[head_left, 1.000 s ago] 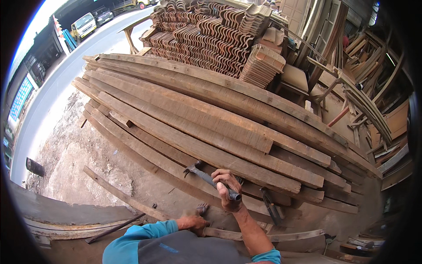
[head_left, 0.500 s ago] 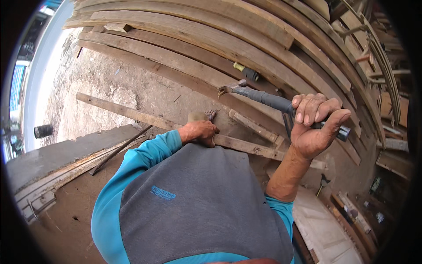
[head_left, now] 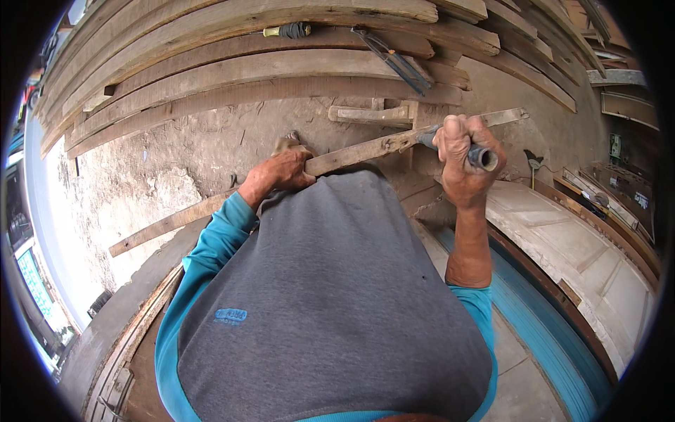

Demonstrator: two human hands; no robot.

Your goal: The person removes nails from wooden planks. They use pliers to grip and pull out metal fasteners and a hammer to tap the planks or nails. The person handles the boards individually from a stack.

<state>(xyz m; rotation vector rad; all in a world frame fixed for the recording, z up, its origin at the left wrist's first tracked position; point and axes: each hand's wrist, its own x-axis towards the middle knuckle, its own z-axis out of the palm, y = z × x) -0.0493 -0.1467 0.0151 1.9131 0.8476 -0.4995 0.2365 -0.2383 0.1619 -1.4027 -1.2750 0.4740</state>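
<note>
The left grip hides part of the wooden strip; the right grip covers the middle of the hammer, whose head is indistinct. The top edge crops the beams.

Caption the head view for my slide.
Left hand on a wooden strip, right hand gripping a dark-handled tool, timbers beyond.

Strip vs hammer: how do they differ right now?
Length: the strip is long; the hammer is much shorter.
Colour: the strip is brown wood; the hammer's handle is dark.
Hold: the left hand holds the strip; the right hand grips the hammer.
Shared: both are handheld.
</note>
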